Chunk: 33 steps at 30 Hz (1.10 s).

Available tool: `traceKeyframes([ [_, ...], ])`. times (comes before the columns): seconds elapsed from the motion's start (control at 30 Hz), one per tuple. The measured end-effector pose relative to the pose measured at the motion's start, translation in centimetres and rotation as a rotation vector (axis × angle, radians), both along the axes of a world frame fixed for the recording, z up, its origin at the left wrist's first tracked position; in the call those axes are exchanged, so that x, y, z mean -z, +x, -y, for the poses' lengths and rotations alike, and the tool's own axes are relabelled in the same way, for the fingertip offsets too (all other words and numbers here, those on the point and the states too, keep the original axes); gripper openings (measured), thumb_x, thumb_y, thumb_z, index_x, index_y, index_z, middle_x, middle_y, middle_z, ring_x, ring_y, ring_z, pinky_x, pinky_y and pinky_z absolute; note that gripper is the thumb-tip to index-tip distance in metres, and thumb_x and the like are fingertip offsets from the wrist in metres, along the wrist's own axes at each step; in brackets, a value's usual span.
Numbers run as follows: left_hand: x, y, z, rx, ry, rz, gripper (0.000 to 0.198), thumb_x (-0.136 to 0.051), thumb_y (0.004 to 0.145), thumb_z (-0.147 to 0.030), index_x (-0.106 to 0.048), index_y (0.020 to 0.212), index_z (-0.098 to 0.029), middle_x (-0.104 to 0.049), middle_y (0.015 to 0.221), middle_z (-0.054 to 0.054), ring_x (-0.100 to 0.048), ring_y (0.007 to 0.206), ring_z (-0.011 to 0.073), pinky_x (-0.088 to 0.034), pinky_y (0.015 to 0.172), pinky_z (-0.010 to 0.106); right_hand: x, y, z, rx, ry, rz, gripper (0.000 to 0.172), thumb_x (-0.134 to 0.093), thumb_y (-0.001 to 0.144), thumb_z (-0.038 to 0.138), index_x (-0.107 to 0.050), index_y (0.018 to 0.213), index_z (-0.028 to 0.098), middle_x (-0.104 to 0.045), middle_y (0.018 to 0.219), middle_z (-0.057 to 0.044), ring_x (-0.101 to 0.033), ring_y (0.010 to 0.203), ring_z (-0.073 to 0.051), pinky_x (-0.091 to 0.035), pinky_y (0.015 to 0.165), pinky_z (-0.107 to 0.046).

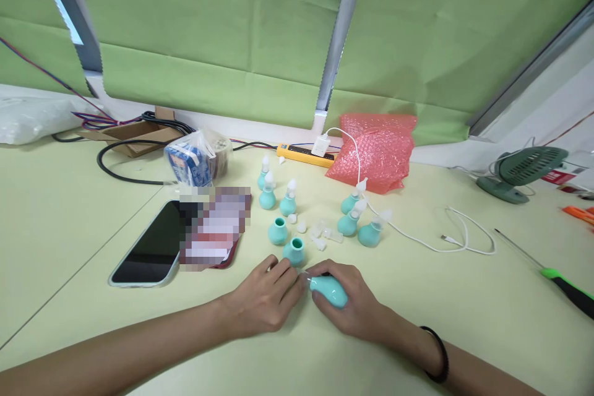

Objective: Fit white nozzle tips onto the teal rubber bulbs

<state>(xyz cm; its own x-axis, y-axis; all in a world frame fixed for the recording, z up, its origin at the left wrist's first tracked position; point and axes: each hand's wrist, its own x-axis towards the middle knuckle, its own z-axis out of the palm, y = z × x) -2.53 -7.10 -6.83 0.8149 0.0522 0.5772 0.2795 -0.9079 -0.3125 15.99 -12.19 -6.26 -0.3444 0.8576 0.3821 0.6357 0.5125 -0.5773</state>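
My right hand [355, 306] is wrapped round a teal rubber bulb [329, 289] lying on its side on the pale green table [93, 229]. My left hand [266, 300] pinches at the bulb's mouth, fingers pressed together; what sits between them is hidden. Just beyond my fingers stand two open teal bulbs [294, 250] without tips. Several small clear tips [320, 234] lie loose behind them. Farther back stand several bulbs with white tips fitted [288, 201], three on the left and three on the right [369, 232].
A phone [151, 247] and a blurred card lie at the left. Beyond them are a cardboard box [132, 133], a wrapped packet [192, 158], a yellow power strip [304, 154], pink bubble wrap [378, 151] and a white cable [459, 235]. A fan [517, 173] and green-handled screwdriver [563, 284] are on the right.
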Motion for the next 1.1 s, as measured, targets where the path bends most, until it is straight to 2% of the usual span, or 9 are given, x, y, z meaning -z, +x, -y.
traceKeyframes([
  [0.07, 0.0, 0.0, 0.0, 0.024, -0.018, 0.013, 0.013, -0.045, 0.075, -0.006, -0.056, 0.082, -0.005, -0.052, 0.065, 0.007, -0.044, 0.061, 0.0176, -0.031, 0.049, 0.029, 0.0, 0.0, 0.0, 0.004, -0.012, -0.004, 0.02, -0.049, 0.07, 0.015, -0.048, 0.089, 0.021, -0.061, 0.078, -0.003, -0.058, 0.071, -0.016, -0.045, 0.067, -0.027],
  [0.2, -0.2, 0.0, 0.3, 0.074, -0.028, 0.037, 0.02, -0.038, 0.078, -0.004, -0.057, 0.079, -0.004, -0.052, 0.065, 0.01, -0.045, 0.061, 0.0186, -0.033, 0.049, 0.029, -0.1, 0.0, -0.1, 0.004, -0.024, -0.008, 0.019, -0.049, 0.071, 0.016, -0.049, 0.089, 0.02, -0.061, 0.077, -0.003, -0.058, 0.069, -0.016, -0.045, 0.065, -0.027],
  [0.57, -0.1, -0.1, 0.4, 0.07, -0.04, 0.025, 0.019, -0.039, 0.076, -0.002, -0.058, 0.076, -0.005, -0.055, 0.068, 0.012, -0.047, 0.064, 0.021, -0.036, 0.048, 0.03, 0.0, 0.0, -0.1, 0.004, 0.002, -0.002, 0.02, -0.049, 0.07, 0.015, -0.048, 0.089, 0.02, -0.061, 0.077, -0.003, -0.058, 0.07, -0.016, -0.046, 0.066, -0.028],
  [0.7, -0.5, 0.1, 0.6, 0.048, -0.042, 0.041, 0.019, -0.04, 0.073, -0.001, -0.058, 0.074, -0.004, -0.056, 0.065, 0.012, -0.048, 0.063, 0.0218, -0.037, 0.046, 0.029, 0.3, 0.0, -0.1, -0.007, 0.064, 0.015, 0.022, -0.049, 0.07, 0.015, -0.046, 0.091, 0.02, -0.061, 0.081, -0.005, -0.059, 0.073, -0.017, -0.046, 0.066, -0.029],
  [0.9, -1.1, 0.3, 1.3, -0.018, 0.049, -0.041, 0.017, -0.041, 0.072, -0.001, -0.058, 0.068, -0.004, -0.055, 0.062, 0.012, -0.05, 0.058, 0.0213, -0.037, 0.043, 0.029, 0.4, -0.1, 0.0, -0.06, 0.163, 0.059, 0.024, -0.048, 0.071, 0.013, -0.045, 0.094, 0.02, -0.06, 0.072, -0.004, -0.057, 0.064, -0.017, -0.045, 0.056, -0.028],
  [1.1, -1.8, 0.3, 1.9, 0.007, 0.166, -0.188, 0.014, -0.044, 0.072, -0.004, -0.058, 0.068, -0.004, -0.057, 0.066, 0.014, -0.052, 0.065, 0.0243, -0.04, 0.048, 0.03, 0.3, -0.3, 0.1, -0.063, 0.182, 0.056, 0.022, -0.047, 0.071, 0.013, -0.044, 0.092, 0.02, -0.06, 0.072, -0.004, -0.058, 0.066, -0.017, -0.046, 0.059, -0.028],
])
